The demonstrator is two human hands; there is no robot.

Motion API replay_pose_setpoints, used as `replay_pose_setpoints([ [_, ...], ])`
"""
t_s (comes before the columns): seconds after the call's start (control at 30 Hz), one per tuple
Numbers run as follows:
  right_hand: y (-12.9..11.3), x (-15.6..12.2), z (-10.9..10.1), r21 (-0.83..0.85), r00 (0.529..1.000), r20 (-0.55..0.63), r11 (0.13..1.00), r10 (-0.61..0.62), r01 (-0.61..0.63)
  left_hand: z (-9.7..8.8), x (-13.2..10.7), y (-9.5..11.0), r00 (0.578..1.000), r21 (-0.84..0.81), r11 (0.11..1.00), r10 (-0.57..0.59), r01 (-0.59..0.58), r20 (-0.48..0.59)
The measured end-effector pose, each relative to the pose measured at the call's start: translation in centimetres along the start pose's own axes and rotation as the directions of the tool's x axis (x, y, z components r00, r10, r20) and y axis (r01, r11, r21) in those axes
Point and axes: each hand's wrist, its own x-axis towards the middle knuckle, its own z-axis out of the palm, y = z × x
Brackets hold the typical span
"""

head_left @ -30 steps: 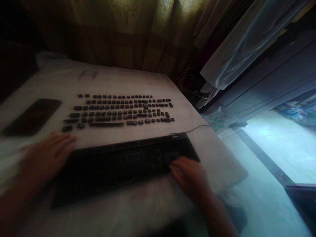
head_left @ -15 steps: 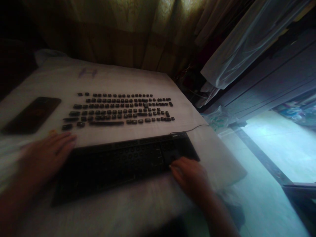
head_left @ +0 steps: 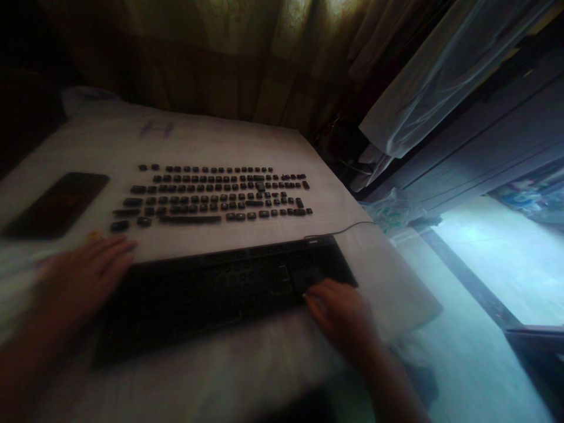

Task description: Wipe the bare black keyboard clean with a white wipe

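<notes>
A black keyboard base (head_left: pixel 211 294) without its keycaps lies across the white cloth in front of me. My left hand (head_left: pixel 81 276) lies flat at the base's left end, fingers stretched out. My right hand (head_left: pixel 341 311) rests on the base's right end, fingers curled over its near edge. Beyond the base, several loose black keycaps (head_left: pixel 211 197) are laid out in rows on the cloth. A small yellow thing (head_left: pixel 93 236) shows just past my left fingertips.
A dark phone (head_left: pixel 57 202) lies at the left on the white cloth (head_left: pixel 220 141). A thin cable (head_left: pixel 348 228) runs from the base's far right corner toward the table's right edge. Curtains hang behind, and a pale floor (head_left: pixel 484 270) lies at the right.
Hardly anything differs; the view has shifted slightly and both hands stay at the ends of the keyboard base.
</notes>
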Motion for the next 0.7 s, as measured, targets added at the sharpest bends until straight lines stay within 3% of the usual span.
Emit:
replay_pose_setpoints([
  [0.3,-0.2,0.2,0.4,0.056,1.000,-0.004,0.998,-0.008,0.008,0.7,0.3,-0.9,1.000,0.021,1.000,0.023,-0.024,0.019],
  [0.53,1.6,0.2,-1.1,0.111,0.988,-0.117,0.990,0.097,-0.084,0.3,0.0,-0.5,1.000,0.012,1.000,0.020,-0.020,-0.015],
  [0.7,2.2,-0.3,-1.5,0.081,0.992,-0.102,0.995,0.072,-0.064,0.4,0.1,-0.6,1.000,0.024,0.999,0.030,-0.030,0.006],
])
